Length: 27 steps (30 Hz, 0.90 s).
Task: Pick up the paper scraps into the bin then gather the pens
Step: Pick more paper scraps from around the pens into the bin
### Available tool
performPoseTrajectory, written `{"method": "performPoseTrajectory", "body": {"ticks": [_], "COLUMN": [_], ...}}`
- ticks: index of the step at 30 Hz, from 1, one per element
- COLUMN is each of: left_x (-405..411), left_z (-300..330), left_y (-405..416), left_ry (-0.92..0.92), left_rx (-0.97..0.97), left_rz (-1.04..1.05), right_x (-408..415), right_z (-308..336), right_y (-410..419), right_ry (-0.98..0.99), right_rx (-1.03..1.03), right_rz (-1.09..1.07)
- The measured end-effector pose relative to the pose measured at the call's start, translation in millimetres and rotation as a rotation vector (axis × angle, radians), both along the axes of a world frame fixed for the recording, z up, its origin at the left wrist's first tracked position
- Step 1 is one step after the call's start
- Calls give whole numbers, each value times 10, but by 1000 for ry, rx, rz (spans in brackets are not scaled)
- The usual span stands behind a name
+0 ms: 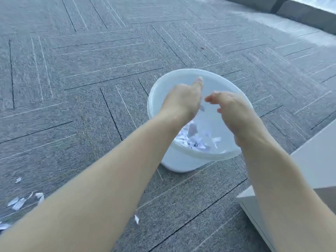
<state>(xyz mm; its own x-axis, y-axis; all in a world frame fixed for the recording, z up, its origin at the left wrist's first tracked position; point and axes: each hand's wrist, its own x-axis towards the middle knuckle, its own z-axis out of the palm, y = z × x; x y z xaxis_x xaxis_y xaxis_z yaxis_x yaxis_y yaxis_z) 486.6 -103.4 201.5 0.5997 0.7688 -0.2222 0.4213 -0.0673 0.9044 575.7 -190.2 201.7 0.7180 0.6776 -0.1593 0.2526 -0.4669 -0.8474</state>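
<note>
Both bare arms reach out over the white bin [181, 160]. The left hand [183, 100] and right hand [234, 110] hang palm-down, fingers loosely spread, holding nothing. Paper scraps [192, 140] lie inside; more scraps [18, 203] lie on the carpet [91, 70].

Bright, even daylight, strongest at far right where glare washes out the carpet [298, 26]. Shadows faint. Motion blur on both hands and the falling scraps. Wide-angle bending at edges; overall soft, slightly hazy.

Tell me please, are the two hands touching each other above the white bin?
Apart. The head view shows a strip of the bin's pale inside between the left hand and the right hand.
</note>
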Motion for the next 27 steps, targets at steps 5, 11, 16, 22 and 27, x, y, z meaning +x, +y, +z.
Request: {"method": "performPoseTrajectory", "body": {"ticks": [5,11,16,22,27], "left_x": [-383,-1411,-2386,-3465,-4001], "left_z": [10,-778,-1791,-2163,-2330], "left_y": [6,62,-138,-985,-1493], "left_ry": [-422,-220,374,681,852], "left_rx": [-25,301,362,343,164], "left_rz": [231,476,374,509,658], "right_x": [-450,-1369,-1662,-1616,-1710], "right_z": [225,-353,-1475,-2083,-2231], "right_y": [76,148,104,-152,-247], "right_ry": [-187,-158,-402,-570,-594], "right_rx": [370,192,-292,-651,-602], "right_rz": [51,623,1079,1415,1493]}}
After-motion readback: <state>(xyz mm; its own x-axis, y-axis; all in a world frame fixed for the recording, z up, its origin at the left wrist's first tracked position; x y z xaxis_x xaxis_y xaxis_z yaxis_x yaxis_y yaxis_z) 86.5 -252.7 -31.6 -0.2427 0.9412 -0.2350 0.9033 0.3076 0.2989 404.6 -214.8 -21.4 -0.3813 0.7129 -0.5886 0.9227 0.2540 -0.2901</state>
